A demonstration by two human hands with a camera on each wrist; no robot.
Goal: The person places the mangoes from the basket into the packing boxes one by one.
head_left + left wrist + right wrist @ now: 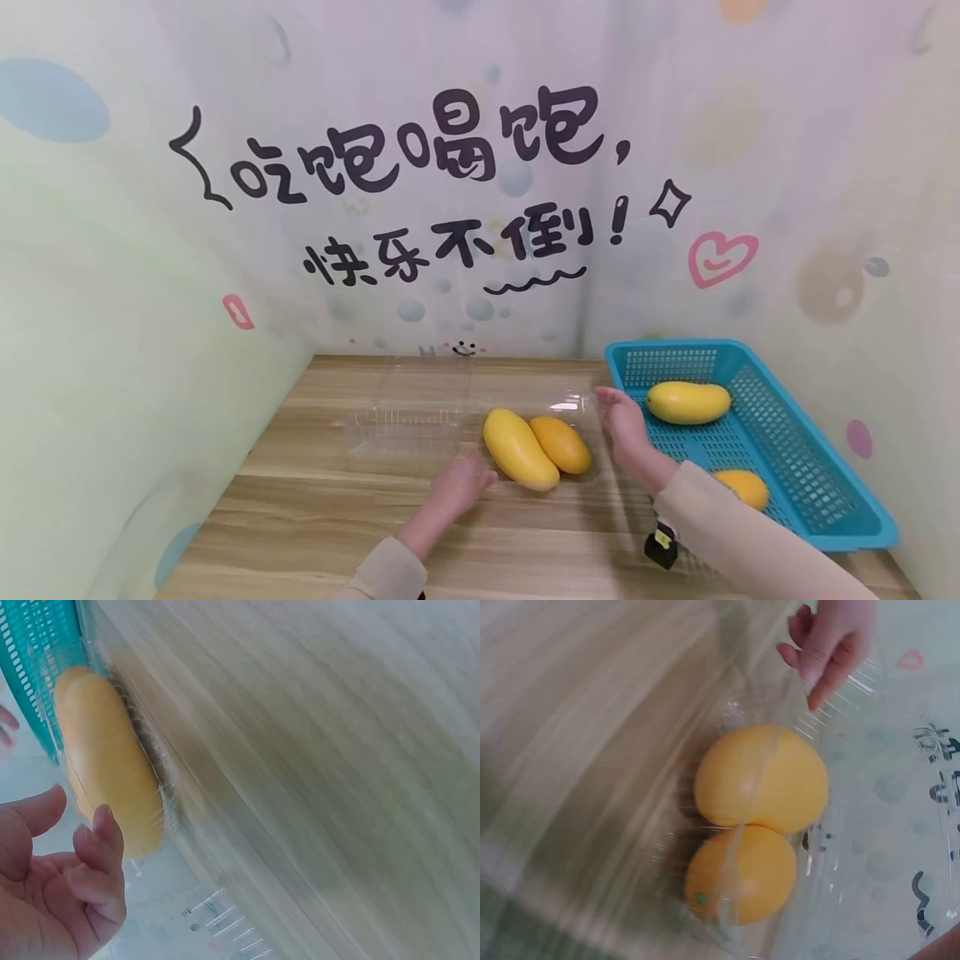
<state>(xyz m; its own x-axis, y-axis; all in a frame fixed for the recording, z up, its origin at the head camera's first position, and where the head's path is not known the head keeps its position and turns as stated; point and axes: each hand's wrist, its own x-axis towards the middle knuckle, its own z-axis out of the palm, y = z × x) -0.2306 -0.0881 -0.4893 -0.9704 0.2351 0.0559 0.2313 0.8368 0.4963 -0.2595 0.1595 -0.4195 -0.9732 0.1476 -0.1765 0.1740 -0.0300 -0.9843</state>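
Observation:
Two yellow mangoes, a longer one point(517, 450) and a shorter, more orange one point(561, 444), lie side by side in a clear plastic box point(592, 473) on the wooden table. Just left of this box is my left hand point(459, 483), its thumb apart and its fingers loosely bent with nothing held. In the left wrist view, that hand point(64, 877) is close to the box wall; whether it touches is unclear. My right hand point(628, 429) is at the box's right side, between it and the blue basket, fingers extended. The right wrist view barely catches it.
A blue perforated basket point(795, 442) stands at the right, with one mango point(688, 402) at its back and another point(742, 488) partly behind my right sleeve. To the left is another clear plastic box point(405, 433), lid up. A patterned wall covering point(465, 317) rises behind the table point(300, 500).

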